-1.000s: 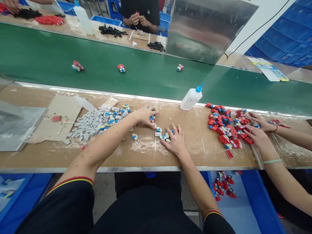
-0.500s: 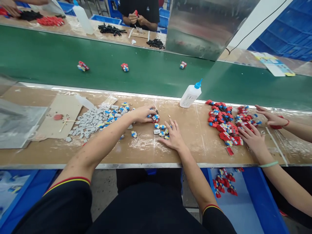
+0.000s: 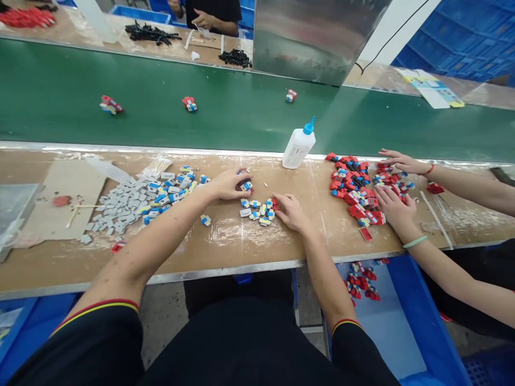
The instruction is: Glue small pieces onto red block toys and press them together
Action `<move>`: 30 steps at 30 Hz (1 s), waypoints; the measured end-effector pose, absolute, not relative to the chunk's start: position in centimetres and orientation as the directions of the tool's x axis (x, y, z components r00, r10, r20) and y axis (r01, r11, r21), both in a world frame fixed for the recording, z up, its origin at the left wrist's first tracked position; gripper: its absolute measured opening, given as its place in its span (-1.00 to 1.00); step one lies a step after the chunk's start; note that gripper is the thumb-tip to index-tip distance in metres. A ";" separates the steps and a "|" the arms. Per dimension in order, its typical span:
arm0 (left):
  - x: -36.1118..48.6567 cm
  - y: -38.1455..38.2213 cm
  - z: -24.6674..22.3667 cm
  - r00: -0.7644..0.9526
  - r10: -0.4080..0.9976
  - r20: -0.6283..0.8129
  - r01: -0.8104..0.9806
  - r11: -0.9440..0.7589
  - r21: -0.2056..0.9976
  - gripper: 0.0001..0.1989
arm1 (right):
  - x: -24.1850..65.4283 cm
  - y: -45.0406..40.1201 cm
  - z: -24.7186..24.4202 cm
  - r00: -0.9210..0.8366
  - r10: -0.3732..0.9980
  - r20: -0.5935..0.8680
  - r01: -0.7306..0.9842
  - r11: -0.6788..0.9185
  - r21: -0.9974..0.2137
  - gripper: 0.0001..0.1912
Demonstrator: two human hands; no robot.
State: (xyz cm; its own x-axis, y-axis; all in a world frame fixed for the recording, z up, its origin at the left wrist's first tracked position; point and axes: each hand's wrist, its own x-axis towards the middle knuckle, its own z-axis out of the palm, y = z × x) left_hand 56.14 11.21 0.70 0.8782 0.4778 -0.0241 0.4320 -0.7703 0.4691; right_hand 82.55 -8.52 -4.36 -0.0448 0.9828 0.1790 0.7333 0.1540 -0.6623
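Observation:
My left hand (image 3: pixel 232 184) is closed round a small red, white and blue plastic toy part (image 3: pixel 246 186), partly hidden by the fingers. Just below it lies a small cluster of grey-white pieces with blue and yellow (image 3: pixel 255 209). At the cluster's right side, my right hand (image 3: pixel 293 213) has its fingers curled at a small red plastic piece (image 3: pixel 276 204), with thumb and fingertips against it. Left of my left hand spreads a heap of grey pieces (image 3: pixel 124 201), some with blue and yellow on them. One loose piece (image 3: pixel 205 220) lies apart below my left forearm.
A white bottle with a blue nozzle (image 3: pixel 298 148) stands near the green belt (image 3: pixel 233 115), which carries several red toy parts. At right, a co-worker's hands (image 3: pixel 396 212) rest at a red pile (image 3: pixel 354 187). Cardboard (image 3: pixel 60 201) with cotton swabs lies left.
My right hand has drawn right from the cluster, its spread fingers now curled at a red piece. My left hand still holds its toy part. The whole view has shifted.

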 end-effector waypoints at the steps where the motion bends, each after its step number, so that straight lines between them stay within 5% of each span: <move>1: 56.3 11.2 0.6 0.876 0.482 -0.004 0.423 -0.766 0.484 -0.30 | 82.5 -8.4 -4.4 -0.052 0.983 0.179 0.731 0.159 -0.664 -0.43; 6: 55.8 11.5 0.4 0.876 0.481 0.037 0.384 -0.742 0.550 -0.37 | 83.0 -9.5 -4.9 -0.015 0.983 0.186 0.717 0.140 -0.683 -0.39; 17: 52.8 11.1 2.9 0.798 0.603 -0.014 0.523 -0.681 0.512 0.00 | 83.2 -10.9 -5.5 0.078 0.974 0.214 0.672 0.108 -0.733 -0.35; 30: 49.3 10.0 3.9 0.737 0.673 -0.057 0.615 -0.634 0.469 -0.13 | 83.5 -11.0 -5.4 0.166 0.960 0.225 0.739 0.030 -0.674 -0.44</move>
